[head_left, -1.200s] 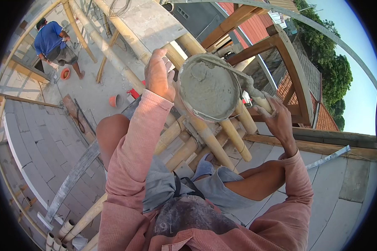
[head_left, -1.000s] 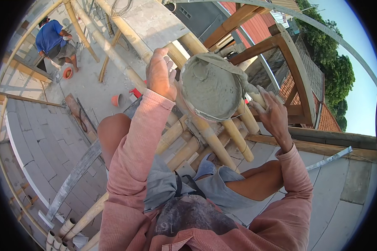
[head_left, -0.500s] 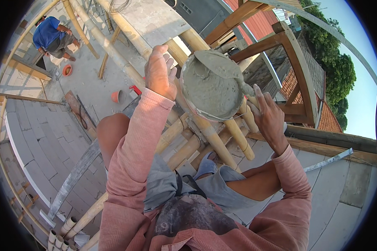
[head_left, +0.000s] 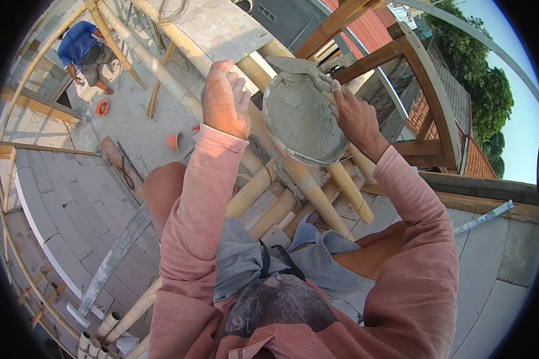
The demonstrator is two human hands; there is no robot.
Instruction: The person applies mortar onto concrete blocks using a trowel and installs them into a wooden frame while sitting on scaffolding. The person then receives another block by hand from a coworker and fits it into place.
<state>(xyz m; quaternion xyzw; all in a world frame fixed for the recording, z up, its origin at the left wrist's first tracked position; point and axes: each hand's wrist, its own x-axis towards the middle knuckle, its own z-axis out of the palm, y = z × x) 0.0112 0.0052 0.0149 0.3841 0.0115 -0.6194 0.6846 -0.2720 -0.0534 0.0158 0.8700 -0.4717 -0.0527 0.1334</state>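
Note:
My left hand (head_left: 224,102) is open with loosely bent fingers beside the bucket, over the bamboo poles (head_left: 305,189); whether it touches them I cannot tell. My right hand (head_left: 356,119) is closed on the handle of a trowel (head_left: 296,66), whose mortar-coated blade sits across the far rim of a bucket (head_left: 305,131) of wet grey mortar. The bucket rests among the bamboo poles, just right of my left hand.
A co-worker (head_left: 84,54) in blue bends at the upper left, near orange buckets (head_left: 175,141). A wooden window frame (head_left: 438,107) stands to my right. Pale block wall (head_left: 72,221), metal strip (head_left: 111,263) and pipes (head_left: 108,326) lie at lower left.
My right hand has risen up and left with the trowel, carrying the blade toward the bucket's far rim. My left hand moved slightly upward. The co-worker has bent lower.

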